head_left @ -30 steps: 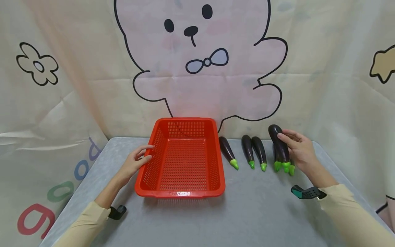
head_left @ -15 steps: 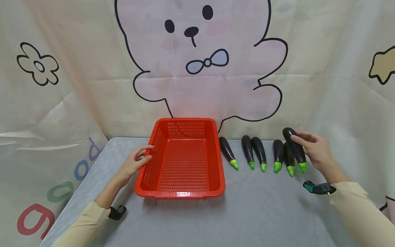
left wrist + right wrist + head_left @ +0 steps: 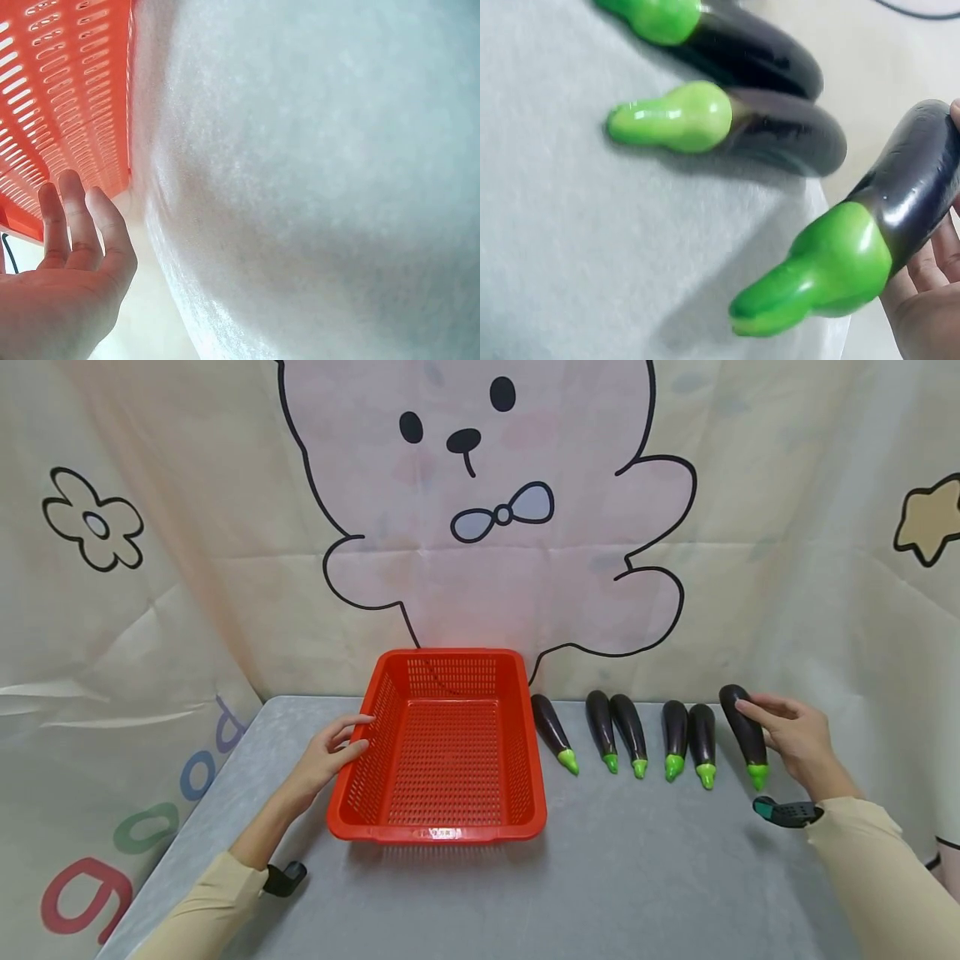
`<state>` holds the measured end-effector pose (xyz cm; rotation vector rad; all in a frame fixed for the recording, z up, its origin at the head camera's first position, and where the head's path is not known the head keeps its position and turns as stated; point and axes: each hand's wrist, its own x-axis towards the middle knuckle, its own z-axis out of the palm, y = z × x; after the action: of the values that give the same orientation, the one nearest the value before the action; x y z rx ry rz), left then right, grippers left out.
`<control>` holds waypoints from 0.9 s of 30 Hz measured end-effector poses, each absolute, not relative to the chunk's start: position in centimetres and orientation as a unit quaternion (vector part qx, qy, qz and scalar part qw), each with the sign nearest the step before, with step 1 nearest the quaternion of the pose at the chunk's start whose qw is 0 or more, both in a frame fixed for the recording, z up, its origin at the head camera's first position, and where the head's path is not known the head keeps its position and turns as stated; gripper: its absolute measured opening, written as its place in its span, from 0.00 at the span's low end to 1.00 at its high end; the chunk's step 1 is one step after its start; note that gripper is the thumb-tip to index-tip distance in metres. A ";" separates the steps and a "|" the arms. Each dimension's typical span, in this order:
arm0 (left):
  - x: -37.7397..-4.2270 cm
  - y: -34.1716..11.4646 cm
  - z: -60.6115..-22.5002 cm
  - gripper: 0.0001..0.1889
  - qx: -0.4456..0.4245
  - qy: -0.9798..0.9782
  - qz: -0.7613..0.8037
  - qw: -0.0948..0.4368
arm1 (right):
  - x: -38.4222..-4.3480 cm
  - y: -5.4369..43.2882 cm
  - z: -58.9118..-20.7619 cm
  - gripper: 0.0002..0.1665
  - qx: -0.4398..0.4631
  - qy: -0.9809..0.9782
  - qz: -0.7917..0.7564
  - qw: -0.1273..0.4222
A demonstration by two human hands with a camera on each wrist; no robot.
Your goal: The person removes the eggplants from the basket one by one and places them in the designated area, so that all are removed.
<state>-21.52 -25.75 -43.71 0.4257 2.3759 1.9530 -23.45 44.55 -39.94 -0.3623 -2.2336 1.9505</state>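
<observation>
At the far right of the head view, my right hand [image 3: 802, 743] holds a dark purple eggplant [image 3: 744, 727] between thumb and fingers, its green stem end pointing down toward the table. In the right wrist view this eggplant [image 3: 922, 180] shows up close, tilted, with a shadow on the table under it. My left hand [image 3: 324, 760] touches the left rim of a red plastic basket [image 3: 450, 833]. Loosely extended fingers [image 3: 73, 210] lie against the basket's slotted outer wall [image 3: 82, 97] in the left wrist view. The basket holds nothing.
Several more eggplants lie on the grey table [image 3: 600, 877]: one eggplant [image 3: 553, 731] beside the basket, a pair with one eggplant [image 3: 628, 735] nearer the right, and another pair with one eggplant [image 3: 702, 745] closest to my right hand. A printed curtain [image 3: 480, 593] hangs behind.
My right hand has carried its eggplant rightward, from in front of the right pair to a spot right of it, and slightly lower. The left hand and basket have stayed put.
</observation>
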 end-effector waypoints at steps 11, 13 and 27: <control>-21.5 -25.7 -43.8 0.25 0.141 0.762 0.632 0.017 | -23.6 45.4 -40.8 0.16 -0.121 -0.775 0.615 0.074; -21.5 -25.7 -43.9 0.25 0.140 0.762 0.632 0.017 | -23.8 45.6 -41.1 0.15 -0.117 -0.782 0.608 0.074; -21.4 -25.7 -43.9 0.25 0.134 0.767 0.627 0.014 | -24.7 46.7 -42.5 0.19 -0.132 -0.826 0.543 0.070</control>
<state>-21.42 -25.68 -43.88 0.4185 2.3884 1.9532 -24.68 46.65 -42.48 -0.3975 -2.4855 1.6335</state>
